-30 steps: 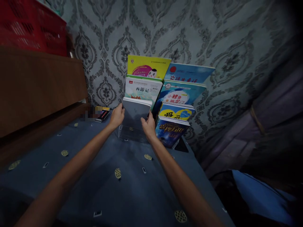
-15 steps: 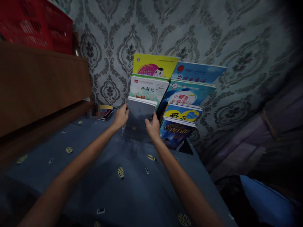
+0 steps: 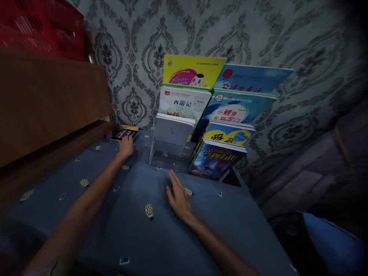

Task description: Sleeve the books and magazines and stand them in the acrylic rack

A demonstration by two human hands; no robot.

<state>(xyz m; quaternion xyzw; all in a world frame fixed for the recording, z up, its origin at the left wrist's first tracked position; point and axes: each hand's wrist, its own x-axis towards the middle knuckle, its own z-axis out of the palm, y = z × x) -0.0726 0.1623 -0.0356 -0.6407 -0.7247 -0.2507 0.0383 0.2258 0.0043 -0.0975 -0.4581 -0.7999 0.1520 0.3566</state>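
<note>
My left hand (image 3: 126, 147) reaches to the small pile of books (image 3: 124, 134) by the wall, its fingertips at the near edge of the dark-covered top one. Its fingers look stretched rather than wrapped round anything. Low over the bed cover, my right hand (image 3: 178, 197) is open and holds nothing, with the clear stepped stand (image 3: 171, 159) just beyond it. A plain grey book (image 3: 174, 130) stands in the left column, before a white book (image 3: 185, 102) and a yellow book (image 3: 192, 71). The right column's front holds a dark blue book (image 3: 217, 159).
Behind the dark blue book stand a blue-and-yellow book (image 3: 228, 133), a teal book (image 3: 241, 105) and a blue book (image 3: 253, 78). A wooden cabinet (image 3: 54, 103) with a red basket (image 3: 43, 30) on top borders the left. Patterned wallpaper (image 3: 132, 76) rises behind; a purplish curtain (image 3: 313, 149) hangs right.
Both hands have let go of the grey book, which stays in the stand. My left hand has moved left to the pile; my right has dropped nearer to me. The view has shifted slightly.
</note>
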